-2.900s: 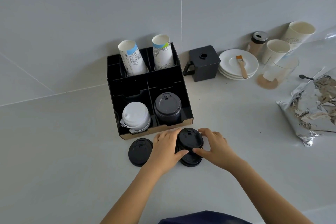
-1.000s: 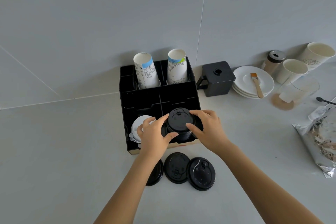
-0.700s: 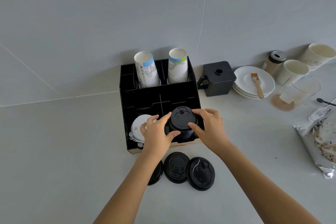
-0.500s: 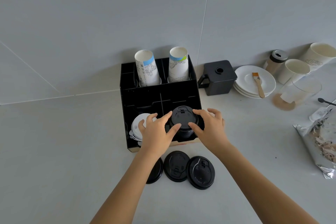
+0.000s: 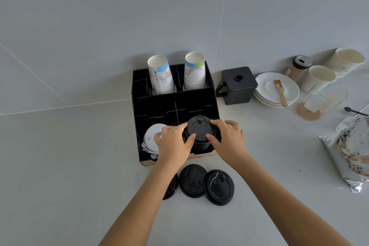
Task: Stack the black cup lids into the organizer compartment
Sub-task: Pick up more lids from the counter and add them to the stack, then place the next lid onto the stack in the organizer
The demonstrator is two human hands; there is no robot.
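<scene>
A black organizer [image 5: 173, 98] stands against the wall. In its front right compartment sits a stack of black cup lids [image 5: 199, 129]. My left hand [image 5: 173, 144] grips the stack's left side and my right hand [image 5: 229, 142] its right side, with both thumbs on the front edge of the top lid. Two loose black lids [image 5: 192, 180] [image 5: 219, 187] lie flat on the counter in front of the organizer. A third black lid [image 5: 172, 185] is partly hidden under my left forearm.
White lids [image 5: 152, 138] fill the front left compartment; two printed paper cups [image 5: 160, 76] stand in the back row. To the right are a black square container [image 5: 237, 85], white plates [image 5: 267, 96] with a brush [image 5: 280, 93], a shaker [image 5: 299, 68], cups [image 5: 321, 78] and a foil bag [image 5: 351, 152].
Both hands carried the stack of black lids from the counter into the front right compartment and have pressed it slightly lower over the last second. Loose lids remain on the counter.
</scene>
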